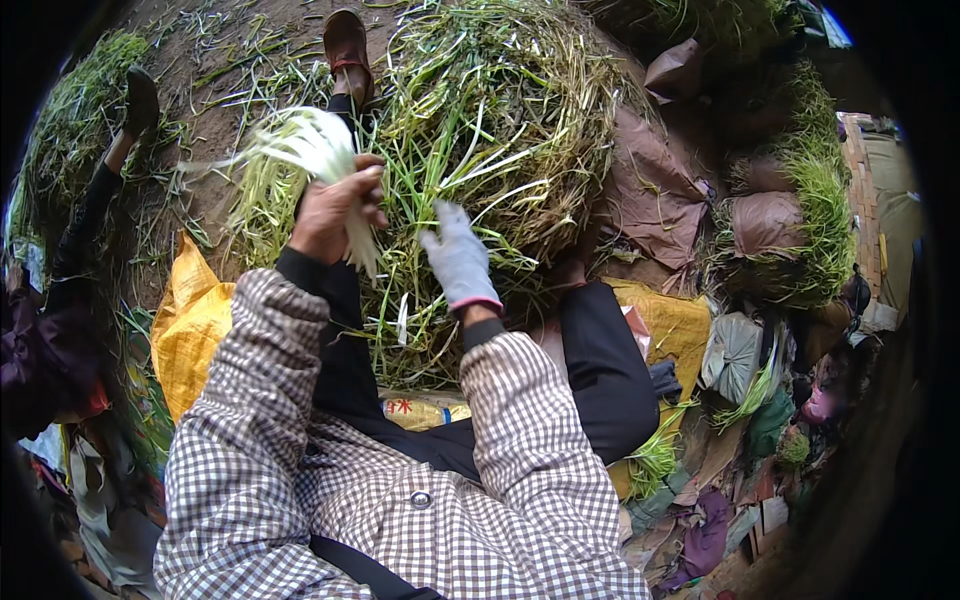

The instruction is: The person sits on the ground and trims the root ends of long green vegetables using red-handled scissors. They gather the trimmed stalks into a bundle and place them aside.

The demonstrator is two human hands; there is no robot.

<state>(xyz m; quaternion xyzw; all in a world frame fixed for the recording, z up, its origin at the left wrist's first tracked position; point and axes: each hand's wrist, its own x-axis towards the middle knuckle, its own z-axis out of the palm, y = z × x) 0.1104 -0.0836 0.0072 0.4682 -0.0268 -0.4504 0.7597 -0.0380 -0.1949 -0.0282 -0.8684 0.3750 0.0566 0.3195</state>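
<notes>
My bare left hand (343,206) is closed around a bunch of pale, white-green leafy stalks (300,146); their ends hang out below the fist and fan out to the upper left. My right hand (457,259), in a light grey knitted glove with a pink cuff, holds nothing that I can see. Its fingers are somewhat blurred and apart, over the near side of a large heap of green and dry stalks (517,150). Several pale stalks lie loose on the heap just beyond the glove.
Yellow woven sacks (191,322) lie left and right of my legs. More bundled greens (821,187) and brown plastic sheeting (652,180) are at the right. Another person's leg (94,199) reaches in from the left. Stalks litter the earth floor (187,90).
</notes>
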